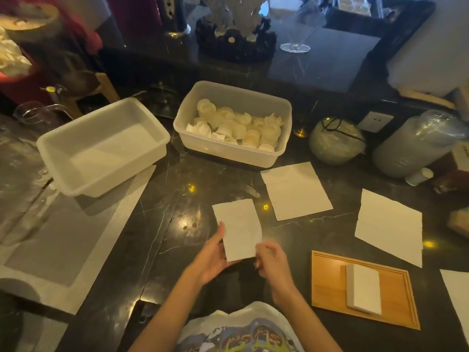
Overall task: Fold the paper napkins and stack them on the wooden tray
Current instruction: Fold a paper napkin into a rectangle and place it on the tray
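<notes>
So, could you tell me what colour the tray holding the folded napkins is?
Light honey-brown wood tray, seen in the head view.

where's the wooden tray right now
In the head view, the rectangular wooden tray sits low on the right of the dark marble counter, beside the right hand, holding folded white napkins.

**Hidden, cut off, blurred**

Right hand [270, 257] smeared by motion, fingers [264, 247] indistinct; grip on the napkin [238, 228] impossible to judge. Lower left edge of that napkin covered by the left hand [212, 255]. Another napkin [458, 298] cut off by the right border. Glass [295, 24] cropped at the top. Upper left corner blurred beyond recognition.
</notes>
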A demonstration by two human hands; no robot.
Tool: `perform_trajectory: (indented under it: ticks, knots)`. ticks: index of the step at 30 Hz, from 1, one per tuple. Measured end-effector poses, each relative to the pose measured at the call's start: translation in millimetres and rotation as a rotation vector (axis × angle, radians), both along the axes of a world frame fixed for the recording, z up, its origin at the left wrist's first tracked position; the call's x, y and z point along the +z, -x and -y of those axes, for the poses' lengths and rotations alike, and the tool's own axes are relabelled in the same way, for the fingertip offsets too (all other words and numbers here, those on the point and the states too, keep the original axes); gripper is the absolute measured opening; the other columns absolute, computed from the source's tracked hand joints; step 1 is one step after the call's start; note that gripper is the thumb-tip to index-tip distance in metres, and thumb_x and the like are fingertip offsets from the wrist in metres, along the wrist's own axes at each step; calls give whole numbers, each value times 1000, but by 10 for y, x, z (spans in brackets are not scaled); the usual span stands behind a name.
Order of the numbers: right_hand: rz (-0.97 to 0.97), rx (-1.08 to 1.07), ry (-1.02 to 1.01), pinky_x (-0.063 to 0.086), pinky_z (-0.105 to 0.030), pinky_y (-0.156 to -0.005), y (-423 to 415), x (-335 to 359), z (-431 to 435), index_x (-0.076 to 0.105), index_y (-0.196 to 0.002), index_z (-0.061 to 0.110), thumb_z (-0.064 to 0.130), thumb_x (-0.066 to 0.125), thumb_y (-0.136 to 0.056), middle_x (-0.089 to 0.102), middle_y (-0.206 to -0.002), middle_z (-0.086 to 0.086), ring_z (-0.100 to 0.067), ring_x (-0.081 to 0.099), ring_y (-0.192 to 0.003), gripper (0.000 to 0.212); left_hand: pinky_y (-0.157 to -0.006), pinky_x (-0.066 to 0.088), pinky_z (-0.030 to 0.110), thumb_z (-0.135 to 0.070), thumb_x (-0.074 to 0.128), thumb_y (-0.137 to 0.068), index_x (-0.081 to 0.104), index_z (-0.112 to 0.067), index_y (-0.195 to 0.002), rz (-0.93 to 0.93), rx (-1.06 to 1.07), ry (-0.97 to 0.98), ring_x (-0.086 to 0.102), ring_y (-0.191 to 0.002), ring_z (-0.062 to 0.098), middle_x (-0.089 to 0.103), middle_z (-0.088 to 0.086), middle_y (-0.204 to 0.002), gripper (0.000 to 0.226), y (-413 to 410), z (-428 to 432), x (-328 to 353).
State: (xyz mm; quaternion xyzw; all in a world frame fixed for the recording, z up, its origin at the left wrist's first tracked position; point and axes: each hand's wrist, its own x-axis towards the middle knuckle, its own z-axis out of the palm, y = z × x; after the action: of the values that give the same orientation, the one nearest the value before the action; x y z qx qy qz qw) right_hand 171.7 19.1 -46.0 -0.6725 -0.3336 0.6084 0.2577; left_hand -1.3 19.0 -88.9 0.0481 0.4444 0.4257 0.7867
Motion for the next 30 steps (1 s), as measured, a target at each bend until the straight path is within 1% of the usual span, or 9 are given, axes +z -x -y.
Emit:
perform_trajectory:
  ticks: [5, 7, 9, 11, 13, 16, 20, 24, 30]
  knots:
    - [103, 276, 9, 47, -16, -51, -201, 54, 240, 64, -99, 18, 39, 54, -101, 71, -79, -1, -3, 63, -55, 23, -103, 49, 55, -14, 55, -101, 50, -6, -141, -195, -42, -39, 58, -122, 42, 58, 26, -137, 42, -74, -131, 161]
    - [191, 287, -4, 46, -15, -53, -349, 100, 209, 69, -94, 17, 44, 50, -100, 69, -75, 1, -4, 61, -59, 34, -104, 49, 55, -10, 56, -99, 53, -11, -138, -274, -127, -80, 60, -121, 39, 61, 21, -133, 39, -2, -133, 276]
    - [147, 157, -32, 49, -20, -65, -463, 110, 134, 70, -104, 14, 46, 49, -98, 70, -87, -2, -9, 62, -74, 39, -103, 50, 55, -13, 61, -97, 57, -16, -134, -286, -193, -131, 62, -120, 36, 65, 15, -128, 37, 102, -107, 442]
    - [-8, 120, 29, 51, -32, -91, -467, 95, 19, 58, -132, 15, 53, 47, -96, 68, -122, -3, -18, 63, -110, 54, -102, 51, 57, -19, 68, -92, 58, -17, -132, -274, -212, -183, 62, -120, 37, 65, 15, -129, 41, 213, -66, 619]
    - [-256, 159, 148, 37, -46, -115, -365, 59, -78, 36, -152, 17, 61, 47, -92, 49, -150, -5, -26, 45, -139, 75, -101, 51, 58, -22, 72, -87, 59, -17, -131, -263, -198, -224, 63, -121, 38, 65, 16, -128, 46, 309, -22, 781]
    - [-660, 125, 342, 24, -54, -121, -181, 19, -168, 35, -152, 15, 64, 52, -90, 45, -154, -14, -34, 42, -142, 81, -101, 51, 59, -23, 72, -87, 58, -16, -132, -246, -161, -270, 63, -121, 38, 65, 15, -130, 48, 495, 27, 921]
    - [-994, 37, 424, 20, -55, -122, -84, 85, -231, 34, -154, 11, 37, 54, -101, 31, -161, -18, -40, 32, -146, 63, -98, 53, 57, -21, 64, -96, 61, -20, -128, -403, -126, -271, 67, -116, 32, 69, 8, -127, 32, 742, 87, 983]
    - [-761, 110, 253, 32, -59, -116, -194, 194, -369, 48, -145, 6, 13, 68, -93, 49, -149, -22, -39, 48, -137, 56, -91, 58, 45, -21, 55, -101, 62, -25, -124, -544, -119, -245, 72, -108, 23, 75, -2, -115, 24, 844, 142, 985]
    - [-362, 215, 118, 51, -50, -103, -372, 464, -602, 63, -126, 8, 17, 66, -95, 71, -124, -11, -27, 67, -116, 32, -99, 55, 46, -20, 53, -103, 61, -24, -125, -602, -139, -238, 67, -115, 21, 69, 1, -125, 24, 685, 106, 1029]
